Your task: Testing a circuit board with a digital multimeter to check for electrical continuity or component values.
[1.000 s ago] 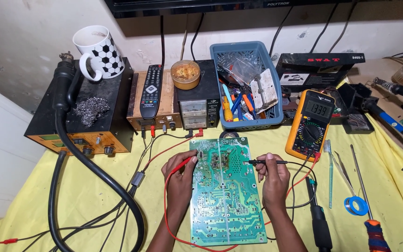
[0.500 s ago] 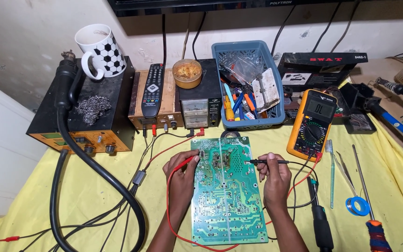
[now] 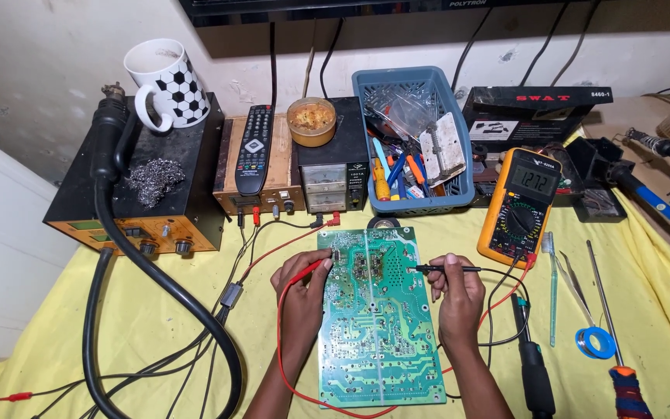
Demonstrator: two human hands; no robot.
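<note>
1. The green circuit board [image 3: 376, 310] lies solder side up on the yellow cloth [image 3: 79, 341] that covers the counter, near the middle of its front edge, with one short end toward the person.
2. The left hand [image 3: 302, 291] rests at the board's left edge, fingers pinched around the red probe [image 3: 310, 271]; the probe tip touches the board near its upper left corner.
3. The right hand [image 3: 459, 291] rests at the board's right edge, fingers closed on the black probe [image 3: 445, 268], which lies level with its tip on the board's upper right part.
4. A red lead [image 3: 279, 353] loops from the left hand down past the board's front end.
5. The yellow multimeter [image 3: 519, 206] lies just right of the board, tilted, its display lit.
6. Toward the counter's back edge stands a blue basket [image 3: 459, 167] of small tools, and left of it a black bench power supply [image 3: 329, 178] with a small bowl [image 3: 311, 121] on top.
7. A black remote control [image 3: 255, 149] lies on a wooden box [image 3: 281, 174] beside the supply.
8. At the back left corner sits a hot-air station [image 3: 137, 221] carrying a football-patterned mug [image 3: 168, 84] and a wad of steel wool [image 3: 154, 179]; its thick black hose [image 3: 157, 287] curves across the cloth.
9. Near the right edge lie tweezers [image 3: 575, 283], a roll of blue tape [image 3: 594, 342] and a screwdriver [image 3: 618, 341].
</note>
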